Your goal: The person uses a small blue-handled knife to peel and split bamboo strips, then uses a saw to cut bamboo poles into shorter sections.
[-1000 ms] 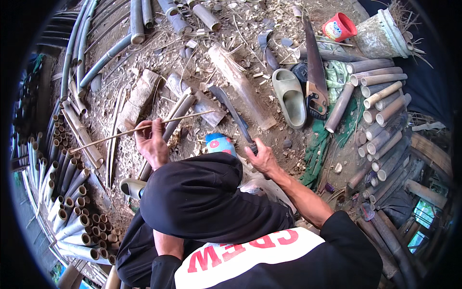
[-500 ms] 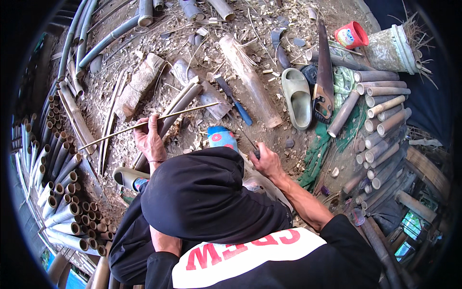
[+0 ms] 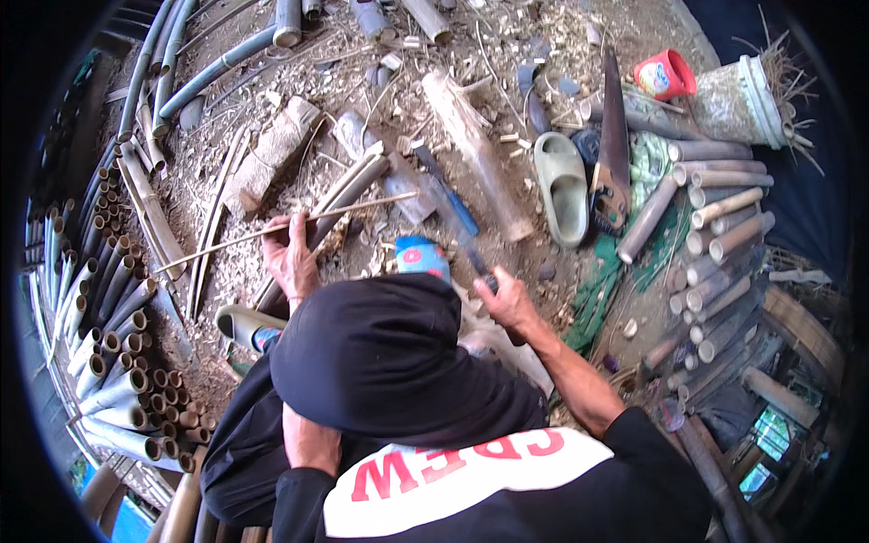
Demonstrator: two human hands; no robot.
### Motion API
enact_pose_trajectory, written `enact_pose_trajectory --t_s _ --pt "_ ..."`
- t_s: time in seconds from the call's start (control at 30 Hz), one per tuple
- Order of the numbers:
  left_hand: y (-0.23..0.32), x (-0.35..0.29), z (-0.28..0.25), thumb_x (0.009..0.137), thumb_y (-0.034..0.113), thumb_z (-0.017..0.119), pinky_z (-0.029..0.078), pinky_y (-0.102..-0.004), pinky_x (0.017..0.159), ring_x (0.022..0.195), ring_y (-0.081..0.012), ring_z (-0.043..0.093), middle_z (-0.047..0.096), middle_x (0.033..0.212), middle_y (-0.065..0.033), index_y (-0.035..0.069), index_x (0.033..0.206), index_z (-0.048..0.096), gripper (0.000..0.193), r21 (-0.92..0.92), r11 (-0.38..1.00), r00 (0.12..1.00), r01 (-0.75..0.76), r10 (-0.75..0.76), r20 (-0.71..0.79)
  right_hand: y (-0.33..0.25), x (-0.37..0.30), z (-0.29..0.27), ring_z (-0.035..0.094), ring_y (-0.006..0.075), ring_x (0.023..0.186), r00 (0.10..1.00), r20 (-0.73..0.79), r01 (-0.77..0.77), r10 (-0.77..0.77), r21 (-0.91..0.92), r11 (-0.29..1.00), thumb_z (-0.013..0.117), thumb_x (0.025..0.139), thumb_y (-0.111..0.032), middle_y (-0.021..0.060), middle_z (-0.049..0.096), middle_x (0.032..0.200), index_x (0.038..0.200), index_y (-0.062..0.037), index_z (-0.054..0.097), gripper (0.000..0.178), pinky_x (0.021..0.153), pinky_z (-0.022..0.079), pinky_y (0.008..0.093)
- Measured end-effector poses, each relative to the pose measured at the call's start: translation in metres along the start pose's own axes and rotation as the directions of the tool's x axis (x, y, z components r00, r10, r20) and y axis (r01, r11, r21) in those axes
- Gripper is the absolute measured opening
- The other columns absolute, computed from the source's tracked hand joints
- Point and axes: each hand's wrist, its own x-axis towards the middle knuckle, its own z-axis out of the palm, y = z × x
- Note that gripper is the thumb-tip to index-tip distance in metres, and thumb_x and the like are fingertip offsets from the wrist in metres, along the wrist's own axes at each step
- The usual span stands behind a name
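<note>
My left hand [image 3: 291, 255] pinches a long thin bamboo strip [image 3: 367, 204], which slants across the front of a split bamboo pole [image 3: 348, 192]. My right hand [image 3: 509, 303] is closed round the dark handle of a knife. The knife blade [image 3: 463, 237], smeared by motion, points away from me toward the strip's far right end; I cannot tell whether they touch. Just beyond it, a blue-handled knife [image 3: 460, 213] lies on the ground, partly behind the blurred blade. Below the strip shows a blue sock [image 3: 421, 256] with a red pattern.
Wood shavings cover the ground around two logs [image 3: 272, 158] and a pale split trunk [image 3: 475, 154]. At right are a slipper [image 3: 561, 190], a handsaw [image 3: 613, 136], a red container [image 3: 663, 75], a bucket [image 3: 738, 100] and stacked bamboo pieces [image 3: 729, 208]. Upright bamboo tubes [image 3: 127, 389] crowd the left.
The knife in my right hand has swung forward, its blade now reaching farther from me. My left hand still holds the bamboo strip in nearly the same place.
</note>
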Motion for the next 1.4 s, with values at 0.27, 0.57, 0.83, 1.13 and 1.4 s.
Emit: enact_pose_trajectory --t_s 0.27,0.57,0.83,1.13,1.4 --pt "0.145 0.035 0.061 0.092 0.015 0.066 0.053 -0.0279 0.079 0.091 -0.018 0.065 0.067 0.096 -0.0081 0.006 0.097 0.058 0.014 0.276 0.865 0.864 -0.418 0.285 0.416 0.006 -0.001 -0.03 0.053 0.0092 0.05 0.986 -0.168 0.066 0.002 0.401 0.914 0.061 0.094 -0.027 0.0016 0.055 0.064 0.103 0.0002 0.056 0.03 0.046 0.044 0.0285" --pt "0.129 0.06 0.096 0.091 0.013 0.066 0.051 -0.0309 0.075 0.086 -0.0151 0.068 0.071 0.087 -0.0092 0.007 0.102 0.06 0.014 0.384 0.813 0.783 -0.437 0.134 0.607 -0.028 0.008 -0.052 0.053 0.0093 0.048 0.989 -0.128 0.12 -0.074 0.404 0.907 0.062 0.094 -0.029 0.002 0.056 0.067 0.105 -0.0006 0.054 0.032 0.043 0.044 0.0263" --pt "0.107 0.069 0.107 0.093 0.013 0.065 0.046 -0.0249 0.065 0.073 -0.006 0.057 0.067 0.081 -0.0006 0.007 0.099 0.059 0.01 0.383 0.828 0.807 -0.408 0.132 0.575 -0.046 0.002 -0.057 0.053 0.0093 0.05 0.996 -0.065 0.077 -0.056 0.412 0.908 0.059 0.096 -0.026 0.0019 0.055 0.069 0.103 -0.0012 0.053 0.027 0.045 0.045 0.0253" --pt "0.102 0.088 0.113 0.092 0.008 0.065 0.05 -0.0252 0.07 0.083 -0.0102 0.066 0.072 0.091 -0.0026 0.006 0.098 0.061 0.008 0.334 0.843 0.812 -0.422 0.188 0.553 -0.146 0.013 -0.12 0.057 0.0084 0.059 0.923 -0.084 0.384 -0.375 0.19 0.904 0.06 0.096 -0.018 0.0021 0.059 0.077 0.142 0.0001 0.038 0.054 0.053 0.049 0.0232" --pt "0.1 0.06 0.118 0.091 0.017 0.067 0.051 -0.028 0.072 0.082 -0.0122 0.067 0.072 0.089 -0.0055 0.01 0.103 0.063 0.014 0.344 0.829 0.785 -0.44 0.169 0.596 -0.285 0.024 -0.198 0.056 0.007 0.064 0.349 -0.187 0.825 -0.918 -0.404 0.396 0.06 0.095 -0.014 0.0049 0.064 0.084 0.14 -0.0007 0.045 0.05 0.055 0.049 0.0212"
